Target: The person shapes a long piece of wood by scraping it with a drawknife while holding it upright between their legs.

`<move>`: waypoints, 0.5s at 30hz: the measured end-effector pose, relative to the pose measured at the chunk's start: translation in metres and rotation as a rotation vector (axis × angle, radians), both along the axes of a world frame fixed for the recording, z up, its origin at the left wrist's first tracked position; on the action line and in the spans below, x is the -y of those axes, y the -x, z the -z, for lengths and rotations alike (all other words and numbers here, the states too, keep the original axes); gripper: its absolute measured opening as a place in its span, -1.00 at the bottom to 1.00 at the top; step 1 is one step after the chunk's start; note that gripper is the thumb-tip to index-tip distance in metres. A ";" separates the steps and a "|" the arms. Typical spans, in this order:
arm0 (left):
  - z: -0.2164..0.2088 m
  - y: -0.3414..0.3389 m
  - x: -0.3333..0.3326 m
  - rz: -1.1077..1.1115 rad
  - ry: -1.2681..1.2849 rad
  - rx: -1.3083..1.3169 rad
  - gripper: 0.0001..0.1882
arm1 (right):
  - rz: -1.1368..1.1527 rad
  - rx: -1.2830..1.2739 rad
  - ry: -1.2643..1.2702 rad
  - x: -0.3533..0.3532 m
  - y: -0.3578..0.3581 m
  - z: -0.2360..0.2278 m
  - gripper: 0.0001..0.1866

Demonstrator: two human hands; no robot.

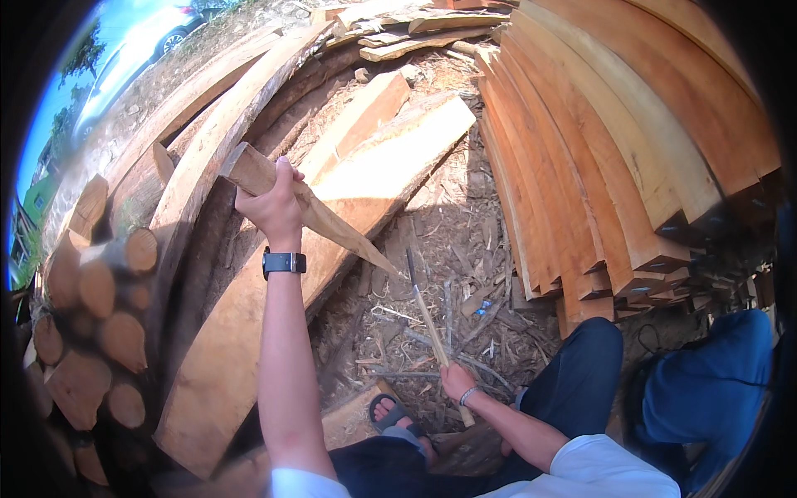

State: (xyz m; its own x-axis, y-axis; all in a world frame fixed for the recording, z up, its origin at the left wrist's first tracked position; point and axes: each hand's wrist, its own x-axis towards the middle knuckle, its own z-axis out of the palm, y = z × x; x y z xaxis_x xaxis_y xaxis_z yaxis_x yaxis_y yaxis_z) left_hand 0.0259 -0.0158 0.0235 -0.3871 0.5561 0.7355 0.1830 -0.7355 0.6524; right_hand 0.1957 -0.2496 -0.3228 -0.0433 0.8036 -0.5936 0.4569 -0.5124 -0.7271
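Left hand closed around the thick end of a tapered wooden stake, which I saw slanting down to the right above a broad sawn slab. Right hand wrapped low on a long wooden-handled tool, its narrow dark head pointing up near the stake's thin tip; I could not tell if they touched. I noted bark-and-chip litter beneath, stacked beams to the right, cut logs left.

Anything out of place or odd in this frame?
A small bright blue scrap lies among the brown wood chips, to the right of the long tool in the right hand. Its colour looks foreign there; too small to identify.
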 end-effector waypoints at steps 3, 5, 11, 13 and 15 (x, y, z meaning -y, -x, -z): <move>-0.004 -0.007 -0.002 0.015 -0.001 0.000 -0.87 | 0.041 0.185 -0.421 -0.003 0.004 0.012 -0.61; -0.004 -0.010 -0.003 0.019 -0.005 -0.007 -0.87 | 0.038 0.237 -0.419 0.002 0.006 0.029 -0.62; -0.003 -0.001 0.002 -0.030 0.013 -0.005 -0.87 | -0.117 0.034 0.009 0.006 -0.004 0.042 -0.62; -0.002 -0.008 -0.001 0.000 -0.005 -0.006 -0.87 | 0.032 0.048 -0.083 0.005 -0.005 0.020 -0.60; -0.004 -0.007 -0.002 0.003 -0.023 -0.013 -0.87 | 0.091 0.176 -0.442 -0.002 0.006 0.020 -0.58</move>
